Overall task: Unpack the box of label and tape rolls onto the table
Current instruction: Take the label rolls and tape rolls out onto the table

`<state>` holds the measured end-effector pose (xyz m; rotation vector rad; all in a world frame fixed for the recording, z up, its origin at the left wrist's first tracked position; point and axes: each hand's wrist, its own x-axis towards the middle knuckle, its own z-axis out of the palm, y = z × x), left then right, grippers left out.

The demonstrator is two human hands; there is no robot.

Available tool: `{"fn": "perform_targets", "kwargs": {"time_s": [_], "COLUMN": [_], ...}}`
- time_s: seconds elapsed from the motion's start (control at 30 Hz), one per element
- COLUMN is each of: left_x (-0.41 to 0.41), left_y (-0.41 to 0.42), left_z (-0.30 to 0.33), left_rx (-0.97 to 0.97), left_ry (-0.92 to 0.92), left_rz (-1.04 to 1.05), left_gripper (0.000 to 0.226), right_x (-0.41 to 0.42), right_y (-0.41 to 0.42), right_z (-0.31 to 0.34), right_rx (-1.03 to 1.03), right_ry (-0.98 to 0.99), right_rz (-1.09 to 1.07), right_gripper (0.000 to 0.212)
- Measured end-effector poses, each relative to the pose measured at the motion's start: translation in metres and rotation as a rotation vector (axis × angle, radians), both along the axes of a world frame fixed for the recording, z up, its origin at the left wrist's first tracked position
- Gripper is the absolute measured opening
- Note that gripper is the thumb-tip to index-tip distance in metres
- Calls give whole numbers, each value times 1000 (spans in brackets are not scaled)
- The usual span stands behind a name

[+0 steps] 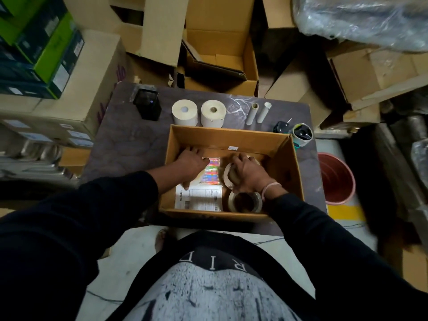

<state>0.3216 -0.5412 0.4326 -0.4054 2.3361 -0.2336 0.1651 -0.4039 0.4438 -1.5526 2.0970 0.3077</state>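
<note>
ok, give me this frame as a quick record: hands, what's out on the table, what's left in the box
left hand: in the box, on something hidden beneath it; grip unclear
right hand: grips an upright tape roll in the box
out on table: two white label rolls, two cardboard cores
left in box: flat tape roll, holographic sheet, printed paper
status: unpacking partly done

Red bucket (pixel 337 179) beside table; black device (pixel 147 107) standing upright.
</note>
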Motion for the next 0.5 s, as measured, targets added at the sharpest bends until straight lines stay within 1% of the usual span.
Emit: {"fn": "perform_targets", "kwargs": {"time_s": [0.1,0.2,0.27,0.33,0.43,0.5], "left_x": [-3,-5,-6,-6,-8,-9], "left_y": [5,6,10,17,25,25], "left_z": [1,6,10,12,16,24], "left_rx": [-1,55,102,167,284,329], "left_ry": [1,52,120,206,310,364], "left_rz": [-14,9,4,23,133,185], "left_gripper": [118,114,113,107,94,94], "right_x": [-3,-10,-14,-20,-28,-32], "right_y": [4,6,7,7,5,4], "right_z": [7,8,9,11,15,16], "right_rx": [-14,-3,1,11,79,61], "right_ry": [7,9,19,41,12,-15], "right_rz": [-15,-26,-49,-70,-94,-106], "right_gripper": [117,115,112,111,118,119]}}
